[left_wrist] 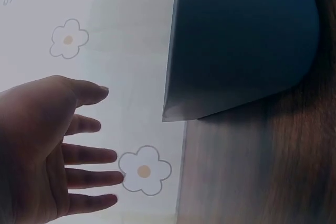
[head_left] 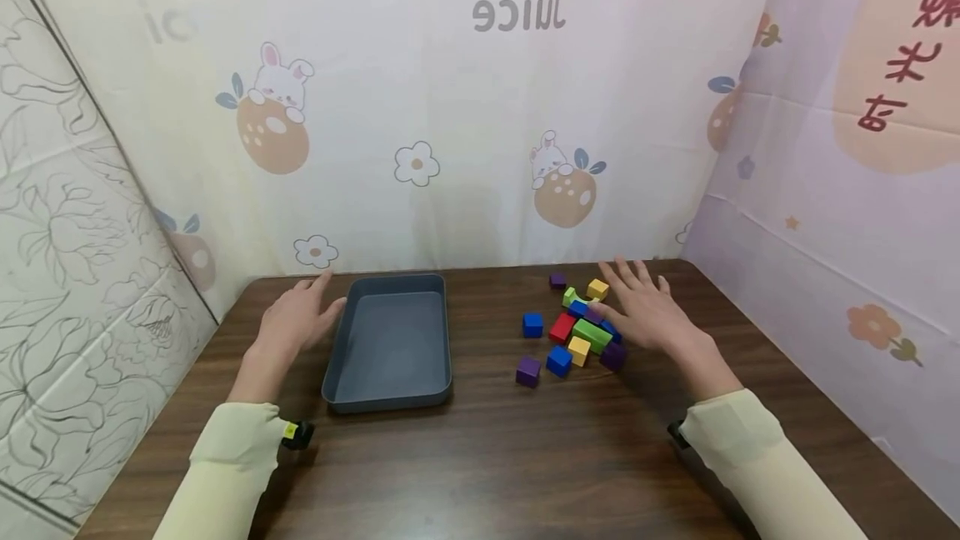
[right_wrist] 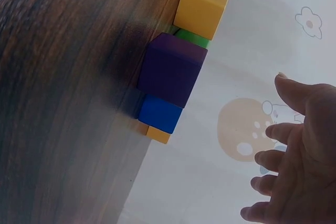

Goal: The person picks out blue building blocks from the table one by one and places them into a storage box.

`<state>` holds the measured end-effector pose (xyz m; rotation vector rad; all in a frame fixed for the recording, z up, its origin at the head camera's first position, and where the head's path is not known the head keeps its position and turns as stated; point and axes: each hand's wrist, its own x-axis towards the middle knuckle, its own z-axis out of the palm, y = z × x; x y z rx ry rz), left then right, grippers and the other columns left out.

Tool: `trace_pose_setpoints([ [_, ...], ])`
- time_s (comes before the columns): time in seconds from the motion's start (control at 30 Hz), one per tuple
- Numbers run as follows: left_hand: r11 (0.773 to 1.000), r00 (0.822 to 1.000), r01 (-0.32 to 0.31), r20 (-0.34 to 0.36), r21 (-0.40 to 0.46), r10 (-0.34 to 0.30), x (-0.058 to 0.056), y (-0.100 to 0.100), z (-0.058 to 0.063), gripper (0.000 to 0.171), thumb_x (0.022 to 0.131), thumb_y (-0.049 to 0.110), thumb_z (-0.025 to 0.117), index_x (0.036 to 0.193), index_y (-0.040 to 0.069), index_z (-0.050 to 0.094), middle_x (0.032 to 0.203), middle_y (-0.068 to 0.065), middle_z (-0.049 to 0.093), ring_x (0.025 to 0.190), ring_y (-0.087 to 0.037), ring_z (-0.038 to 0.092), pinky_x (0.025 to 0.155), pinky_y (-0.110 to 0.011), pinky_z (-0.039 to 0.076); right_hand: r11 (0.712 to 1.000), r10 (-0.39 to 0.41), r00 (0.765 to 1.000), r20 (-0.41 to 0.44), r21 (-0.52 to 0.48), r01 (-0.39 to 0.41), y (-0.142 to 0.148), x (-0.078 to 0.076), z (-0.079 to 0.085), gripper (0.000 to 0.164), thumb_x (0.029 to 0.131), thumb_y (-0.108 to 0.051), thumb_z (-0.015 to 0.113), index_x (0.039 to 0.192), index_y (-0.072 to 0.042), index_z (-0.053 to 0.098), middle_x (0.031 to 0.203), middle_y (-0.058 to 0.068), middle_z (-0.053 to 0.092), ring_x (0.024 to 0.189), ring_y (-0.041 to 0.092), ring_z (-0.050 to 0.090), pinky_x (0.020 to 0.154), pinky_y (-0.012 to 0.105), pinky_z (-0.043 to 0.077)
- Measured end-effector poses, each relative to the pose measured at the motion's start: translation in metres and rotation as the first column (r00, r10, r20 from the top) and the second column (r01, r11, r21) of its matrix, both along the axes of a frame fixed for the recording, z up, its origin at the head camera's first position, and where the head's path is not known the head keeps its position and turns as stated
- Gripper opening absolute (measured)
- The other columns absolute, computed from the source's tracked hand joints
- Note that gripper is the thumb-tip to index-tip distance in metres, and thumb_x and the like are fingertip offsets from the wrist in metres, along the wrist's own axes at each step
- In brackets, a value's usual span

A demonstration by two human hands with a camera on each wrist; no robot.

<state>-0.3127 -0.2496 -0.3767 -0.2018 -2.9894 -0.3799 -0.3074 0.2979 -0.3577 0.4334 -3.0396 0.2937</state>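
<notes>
My left hand (head_left: pixel 294 319) hovers beside the left wall of a grey rectangular tray (head_left: pixel 448 348), its fingers extended and holding nothing. In the left wrist view the tray's dark side (left_wrist: pixel 241 35) rises to the right of the spread fingers. My right hand (head_left: pixel 643 307) is over the right edge of a loose group of coloured blocks, fingers spread, nothing held. Among the blocks are a red block (head_left: pixel 562 327), a long green block (head_left: pixel 592 336), a blue cube (head_left: pixel 559 361) and a yellow cube (head_left: pixel 578 350). A purple cube (right_wrist: pixel 173 69) shows large in the right wrist view.
Another purple cube (head_left: pixel 528 371) lies at the group's near side, and a small purple block (head_left: pixel 558 281) at its far side. The brown wooden table (head_left: pixel 480 465) meets a printed curtain (head_left: pixel 480 215) at the back. More printed cloth hangs at the right.
</notes>
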Motion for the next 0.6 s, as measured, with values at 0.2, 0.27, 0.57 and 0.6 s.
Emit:
trace_pose_setpoints([
  [0.2,1.0,1.0,0.016,0.003,0.019,-0.016,0.003,-0.002,-0.004,0.07,0.109,0.043,0.052,0.159,-0.004,0.038,0.152,-0.038,0.047,0.138,-0.057,0.046,0.107,-0.072,0.044,1.0,0.002,1.0,0.001,-0.009,-0.002,0.0,-0.001,0.0,0.086,0.108,-0.056,0.05,0.171,-0.01,0.012,0.173,0.029,0.005,0.155,0.058,0.001,0.119,0.081,0.002],
  [0.27,0.999,1.0,0.026,-0.001,0.048,-0.026,0.003,-0.003,-0.006,0.069,0.108,0.042,0.054,0.157,-0.005,0.041,0.148,-0.037,0.051,0.135,-0.055,0.049,0.107,-0.071,0.045,1.0,0.002,1.0,0.002,-0.013,-0.002,0.0,-0.001,-0.001,0.086,0.108,-0.054,0.051,0.171,-0.009,0.013,0.173,0.03,0.007,0.155,0.06,0.005,0.119,0.081,0.005],
  [0.57,0.99,0.999,0.032,0.029,0.136,-0.036,-0.001,-0.007,-0.016,0.06,0.107,0.038,0.058,0.146,-0.007,0.053,0.132,-0.03,0.066,0.121,-0.048,0.062,0.099,-0.064,0.053,1.0,0.011,1.0,-0.005,-0.021,-0.011,0.0,-0.001,0.0,0.086,0.108,-0.055,0.052,0.169,-0.006,0.018,0.169,0.035,0.014,0.151,0.063,0.017,0.118,0.077,0.023],
  [0.6,0.99,0.999,0.029,0.031,0.139,-0.034,-0.001,-0.007,-0.016,0.059,0.107,0.038,0.058,0.145,-0.007,0.054,0.13,-0.03,0.067,0.12,-0.048,0.063,0.098,-0.064,0.053,1.0,0.01,1.0,-0.004,-0.022,-0.01,-0.001,-0.001,0.0,0.086,0.108,-0.055,0.052,0.169,-0.006,0.018,0.169,0.036,0.015,0.151,0.062,0.018,0.118,0.077,0.024],
])
